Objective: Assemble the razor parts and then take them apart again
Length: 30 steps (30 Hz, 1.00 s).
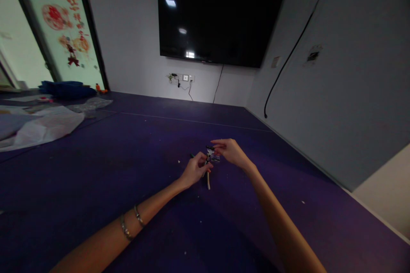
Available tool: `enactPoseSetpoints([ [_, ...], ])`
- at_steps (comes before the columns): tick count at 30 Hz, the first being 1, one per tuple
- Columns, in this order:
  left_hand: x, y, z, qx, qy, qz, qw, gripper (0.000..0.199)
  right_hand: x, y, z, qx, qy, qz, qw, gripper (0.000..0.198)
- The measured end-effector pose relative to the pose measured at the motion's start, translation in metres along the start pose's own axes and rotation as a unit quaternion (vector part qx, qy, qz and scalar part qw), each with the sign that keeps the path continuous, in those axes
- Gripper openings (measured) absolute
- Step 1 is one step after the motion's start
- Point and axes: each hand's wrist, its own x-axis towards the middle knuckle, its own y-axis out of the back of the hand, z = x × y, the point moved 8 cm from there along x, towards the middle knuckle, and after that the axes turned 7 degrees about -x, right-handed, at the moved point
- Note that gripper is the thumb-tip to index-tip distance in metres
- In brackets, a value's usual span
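Observation:
Over the middle of the purple surface (137,179) my two hands meet at a small black, white and grey assembled object (210,152). My left hand (194,169) is closed round its lower left side, thumb and fingers pinching it. My right hand (233,152) comes in from the right, its fingertips bent against the object's upper right part. A small dark piece with light markings (215,158) shows below the right fingers. Under the left thumb a cream-coloured strip (209,181) points down, with a bit of orange-red near its top. The object's exact kind cannot be made out.
Crumpled clear and white plastic sheets (48,128) lie at the left, with a dark blue cloth-like bundle (68,89) and a small orange item (100,89) behind. A black television (221,17) hangs on the far wall; a black cable (288,57) dangles at right.

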Motion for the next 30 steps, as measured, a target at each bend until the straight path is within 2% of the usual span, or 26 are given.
enactPoseSetpoints([
  [6, 0.002, 0.006, -0.003, 0.009, -0.008, 0.021, 1.000, 0.022, -0.004, -0.003, -0.013, -0.027, 0.013, -0.019, 0.999, 0.042],
  [20, 0.000, 0.003, 0.003, -0.020, -0.010, 0.020, 1.000, 0.022, -0.006, -0.003, -0.025, -0.053, 0.068, -0.021, 0.996, 0.036],
  [25, 0.000, 0.004, 0.005, -0.009, -0.009, 0.025, 1.000, 0.022, -0.011, -0.001, -0.039, -0.105, 0.106, -0.015, 0.989, 0.030],
  [30, 0.000, 0.003, 0.008, 0.001, -0.012, 0.020, 1.000, 0.021, -0.016, 0.004, -0.053, -0.196, 0.102, 0.008, 0.975, 0.025],
])
